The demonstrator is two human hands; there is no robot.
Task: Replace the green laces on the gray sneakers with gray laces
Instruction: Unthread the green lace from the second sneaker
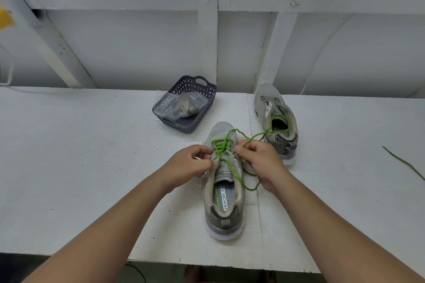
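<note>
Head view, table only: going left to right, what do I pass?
Dark basket holding a clear bag → left hand → near sneaker with the green lace → right hand → far sneaker → dark loose lace at the right edge.

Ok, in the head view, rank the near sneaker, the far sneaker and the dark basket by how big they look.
1. Near sneaker, largest, though it sits closest to the camera.
2 and 3. Dark basket and far sneaker look about alike; I won't rank them.

Soft, even, bright light; shadows beneath the hands (230, 163) are faint. Wide-angle distortion bends edges far from them; slight softness throughout.
</note>
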